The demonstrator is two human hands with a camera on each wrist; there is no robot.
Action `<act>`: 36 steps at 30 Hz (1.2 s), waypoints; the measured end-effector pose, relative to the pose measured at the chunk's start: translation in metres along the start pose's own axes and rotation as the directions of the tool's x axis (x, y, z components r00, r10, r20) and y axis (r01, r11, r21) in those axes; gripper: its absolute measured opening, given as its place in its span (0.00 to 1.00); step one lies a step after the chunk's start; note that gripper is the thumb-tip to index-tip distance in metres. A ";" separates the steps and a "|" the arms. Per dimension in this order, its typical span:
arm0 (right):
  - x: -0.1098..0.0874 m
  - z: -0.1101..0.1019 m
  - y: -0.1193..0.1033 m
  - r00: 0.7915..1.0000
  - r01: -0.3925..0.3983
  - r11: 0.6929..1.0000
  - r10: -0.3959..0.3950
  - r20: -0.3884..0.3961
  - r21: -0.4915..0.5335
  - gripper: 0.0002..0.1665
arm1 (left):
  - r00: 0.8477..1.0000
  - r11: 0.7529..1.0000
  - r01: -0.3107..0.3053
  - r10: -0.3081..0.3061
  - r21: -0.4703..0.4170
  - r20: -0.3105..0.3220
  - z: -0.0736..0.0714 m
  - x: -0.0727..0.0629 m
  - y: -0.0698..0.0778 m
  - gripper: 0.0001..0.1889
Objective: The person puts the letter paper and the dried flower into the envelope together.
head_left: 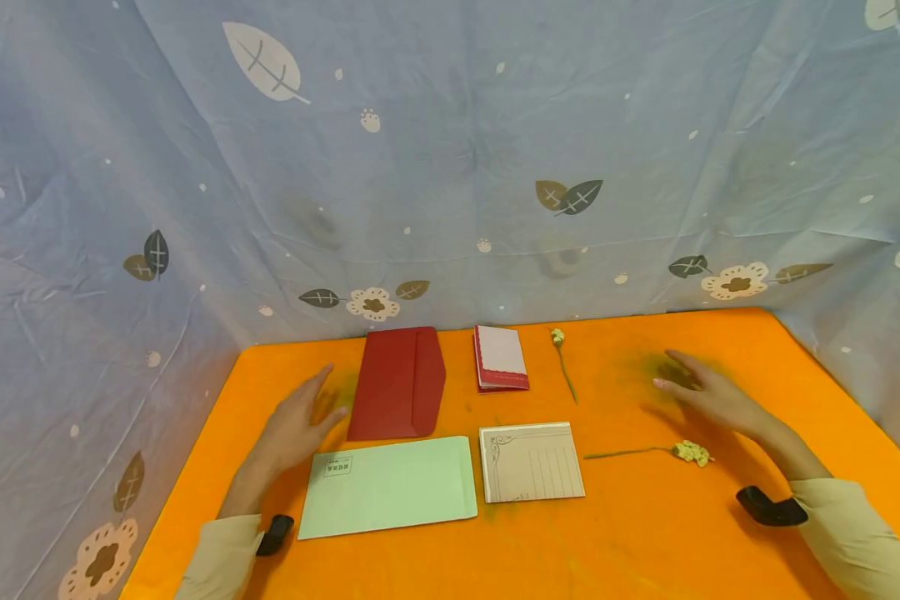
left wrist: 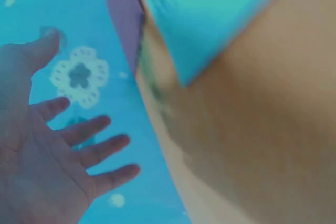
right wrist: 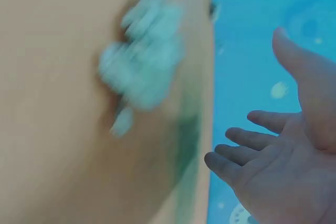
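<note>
My left hand (head_left: 291,429) hovers at the left, fingers spread and holding nothing. Nearest to it are a red envelope (head_left: 390,385), its flap to the right, and a pale green envelope (head_left: 393,492) in front. On the other side, my right hand (head_left: 712,398) is also spread and holds nothing. Below it lies a dried yellow flower (head_left: 692,452), its stem pointing left; its blurred head (right wrist: 144,51) shows in the right wrist view. A second, smaller flower (head_left: 558,337) lies farther back. Between the hands are a red-and-white folded card (head_left: 502,354) and a cream lined card (head_left: 532,467).
An orange tabletop (head_left: 615,542) carries all these things. Blue cloth (head_left: 450,150) with leaf and flower prints hangs behind the table and along both sides. Black straps (head_left: 771,507) sit at both wrists, beside the light sleeves (head_left: 855,533).
</note>
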State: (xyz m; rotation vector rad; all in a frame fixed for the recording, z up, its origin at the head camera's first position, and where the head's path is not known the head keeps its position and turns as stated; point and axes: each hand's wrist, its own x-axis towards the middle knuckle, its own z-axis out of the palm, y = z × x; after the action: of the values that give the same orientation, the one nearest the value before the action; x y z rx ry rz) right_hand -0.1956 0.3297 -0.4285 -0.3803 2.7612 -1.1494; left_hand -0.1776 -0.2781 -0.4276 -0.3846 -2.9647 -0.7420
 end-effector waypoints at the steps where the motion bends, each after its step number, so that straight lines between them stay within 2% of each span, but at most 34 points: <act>1: -0.001 -0.001 -0.004 1.000 0.004 1.000 -0.004 -0.001 0.007 0.46 | 1.000 1.000 -0.006 0.006 -0.030 0.007 -0.001 0.000 0.004 0.40; 3: -0.003 -0.002 -0.011 1.000 0.010 0.999 -0.010 0.005 0.032 0.44 | 1.000 0.997 -0.013 0.015 -0.077 0.028 -0.002 0.000 0.012 0.39; 6: -0.005 -0.002 -0.022 1.000 0.007 0.998 -0.009 0.018 0.069 0.41 | 0.998 0.995 -0.030 0.035 -0.098 0.050 -0.002 -0.001 0.025 0.37; 10: -0.008 0.002 -0.038 1.000 -0.003 0.993 0.001 0.018 0.119 0.38 | 0.995 0.994 -0.076 0.081 -0.084 0.060 0.001 -0.005 0.042 0.35; 14: -0.011 0.008 -0.055 1.000 -0.017 0.983 0.014 0.017 0.184 0.36 | 0.986 0.987 -0.155 0.157 -0.048 0.050 0.005 -0.007 0.055 0.33; 18: -0.011 0.016 -0.068 0.997 -0.029 0.938 0.004 0.074 0.345 0.35 | 0.973 0.975 -0.221 0.221 -0.008 0.067 0.010 -0.010 0.067 0.29; 21: -0.010 0.026 -0.077 0.989 -0.056 0.878 -0.018 0.149 0.476 0.35 | 0.962 0.967 -0.254 0.253 -0.009 0.105 0.015 -0.013 0.078 0.29; 23: -0.010 0.034 -0.085 0.982 -0.075 0.852 -0.029 0.189 0.518 0.35 | 0.951 0.962 -0.274 0.272 -0.011 0.144 0.019 -0.016 0.085 0.30; 31: -0.002 0.072 -0.110 0.949 -0.130 0.798 -0.072 0.308 0.589 0.35 | 0.891 0.939 -0.343 0.322 0.008 0.321 0.036 -0.023 0.103 0.41; 36: 0.001 0.089 -0.118 0.939 -0.138 0.777 -0.095 0.331 0.615 0.34 | 0.875 0.935 -0.353 0.318 0.031 0.365 0.039 -0.024 0.109 0.46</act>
State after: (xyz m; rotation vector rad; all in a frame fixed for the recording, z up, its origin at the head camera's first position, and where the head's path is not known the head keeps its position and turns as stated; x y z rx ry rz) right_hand -0.1561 0.1883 -0.4072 -0.4091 1.9186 -1.7164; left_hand -0.1263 -0.1718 -0.4152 -1.1029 -3.1001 -0.5314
